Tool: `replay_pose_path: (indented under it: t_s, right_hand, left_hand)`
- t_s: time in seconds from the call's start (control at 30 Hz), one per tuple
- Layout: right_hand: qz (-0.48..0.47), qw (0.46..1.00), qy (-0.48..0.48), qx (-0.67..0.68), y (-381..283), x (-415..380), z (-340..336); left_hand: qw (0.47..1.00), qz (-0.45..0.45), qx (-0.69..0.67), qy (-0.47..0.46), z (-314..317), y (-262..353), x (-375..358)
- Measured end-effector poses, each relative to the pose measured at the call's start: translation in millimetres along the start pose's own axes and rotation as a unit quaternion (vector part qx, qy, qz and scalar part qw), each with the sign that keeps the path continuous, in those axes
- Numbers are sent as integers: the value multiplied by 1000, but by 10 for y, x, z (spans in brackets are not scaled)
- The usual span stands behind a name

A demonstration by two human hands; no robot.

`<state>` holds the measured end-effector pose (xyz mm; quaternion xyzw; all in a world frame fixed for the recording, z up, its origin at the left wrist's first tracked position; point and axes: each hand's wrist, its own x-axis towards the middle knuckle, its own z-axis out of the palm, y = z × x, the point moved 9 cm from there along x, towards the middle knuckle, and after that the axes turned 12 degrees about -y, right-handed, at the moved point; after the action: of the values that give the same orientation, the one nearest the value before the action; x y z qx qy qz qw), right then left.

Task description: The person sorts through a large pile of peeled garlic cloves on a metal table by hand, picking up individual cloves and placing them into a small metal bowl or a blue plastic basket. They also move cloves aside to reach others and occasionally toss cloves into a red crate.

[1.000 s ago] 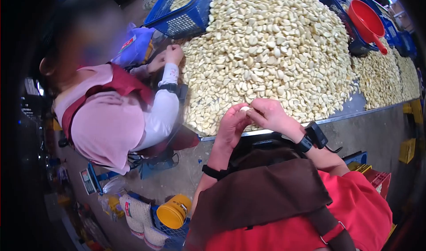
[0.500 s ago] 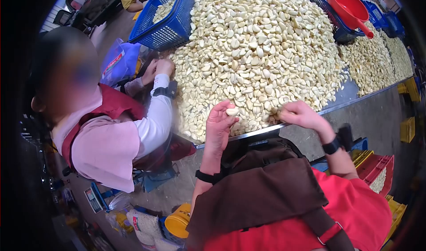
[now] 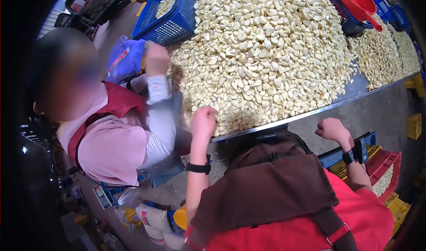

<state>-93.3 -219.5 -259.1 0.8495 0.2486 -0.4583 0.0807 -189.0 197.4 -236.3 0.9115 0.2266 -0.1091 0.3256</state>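
A wide heap of pale peeled garlic cloves [image 3: 266, 55] covers the metal-edged table [image 3: 284, 121]. At the heap's near left edge is my left hand [image 3: 204, 123], its fingers curled inward over the cloves. Whatever it may hold is hidden by the fingers. My right hand [image 3: 332, 130] hangs past the table's front edge, above the floor and away from the heap. Its fingers are curled together too, and I cannot see anything inside them. Both wrists wear dark bands.
To my left a co-worker's hand [image 3: 157, 57] is beside the heap. A blue basket [image 3: 171, 31] with cloves stands at the back left. A red scoop [image 3: 357, 2] rests on another basket at the back right. Red and yellow crates [image 3: 390, 162] stand right of me.
My right hand has left the heap and swung right, past the table edge. My left hand has moved slightly left and down; the garlic clove seen in its fingers no longer shows.
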Motion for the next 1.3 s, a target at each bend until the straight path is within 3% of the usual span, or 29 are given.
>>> replay_pose_path:
  t_s: [0.07,0.13,0.2,0.23,0.33,0.4,0.47,0.57,0.67,0.77,0.83,0.87,0.9,0.93,0.97,1.0,1.03,1.07,1.13,1.17,1.23,1.27,1.3]
  right_hand:
    - [-36,999,26,-4,-248,-40,-265]
    - [-116,988,96,26,-470,-114,-522]
    - [-138,982,122,44,-508,-131,-611]
    - [-159,975,145,59,-536,-154,-674]
    - [-193,965,150,91,-731,-157,-871]
    - [-219,962,149,73,-936,-95,-956]
    - [-243,956,152,57,-1172,-33,-1048]
    - [-284,945,159,33,-1512,13,-1071]
    - [-334,930,146,42,-1733,74,-1021]
    - [-367,914,151,81,-1801,157,-944]
    - [-444,838,113,297,-1777,295,-893]
    - [-446,837,114,297,-1790,355,-858]
    - [-419,783,8,459,-1749,532,-737]
    - [-376,697,-98,602,-1734,667,-592]
    - [-412,638,-121,639,-1756,657,-601]
    - [-410,637,-117,642,-1781,646,-617]
    - [-362,573,-150,720,-1831,662,-567]
    - [-309,502,-182,787,-1893,660,-512]
    - [-306,498,-193,788,-2005,623,-545]
    - [-307,482,-205,795,-2047,657,-531]
    - [-313,447,-220,809,-2083,758,-470]
    - [-316,447,-221,807,-2055,849,-412]
    - [-335,437,-223,804,-2027,931,-373]
  left_hand:
    - [991,-49,70,-105,328,-164,102]
    - [985,-76,128,-81,270,-357,106]
    - [957,-163,238,-38,74,-540,26]
    - [971,-126,204,6,-42,-405,-52]
    - [984,-70,165,7,83,-232,68]
    - [975,-47,207,-67,427,-204,166]
    - [964,-23,261,-35,557,-199,221]
    - [964,-89,245,-55,534,-227,250]
    - [976,-102,182,-59,474,-334,276]
    - [970,-111,208,-65,516,-317,319]
    - [963,-115,235,-62,529,-307,306]
    - [967,-111,228,-39,495,-294,279]
    - [969,-106,221,-16,437,-253,259]
    - [969,-104,223,-14,364,-245,269]
    - [993,-99,64,-29,310,-314,281]
    - [990,-92,-97,-49,303,-311,265]
    - [965,-24,-254,-67,297,-115,190]
    - [926,-27,-352,-134,251,239,19]
    - [890,28,-423,-167,197,639,-122]
    - [890,28,-423,-166,231,521,-68]
    - [959,-31,-283,5,92,-79,111]
    - [959,-30,-282,8,137,-177,119]
    - [992,-39,-120,-26,218,-214,110]
